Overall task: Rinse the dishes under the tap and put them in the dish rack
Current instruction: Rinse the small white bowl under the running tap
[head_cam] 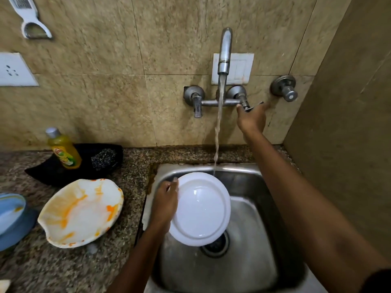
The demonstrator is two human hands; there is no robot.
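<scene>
Speckled granite counter point(63, 261) runs along the left, meeting the tiled wall at the back. Steel sink point(243, 169) set into it at right. On the counter: white plate with orange smears point(81, 212) near the front left; blue dish point(12, 216) at the left edge, partly cut off, orange smear on it; black cloth point(84, 163) by the wall, with a yellow dish soap bottle point(63, 149) and a dark scrubber point(103, 158) on it.

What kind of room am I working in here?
Most likely a home kitchen: a steel sink under a running wall tap, a granite counter with a sauce-stained plate and dish soap bottle.
</scene>
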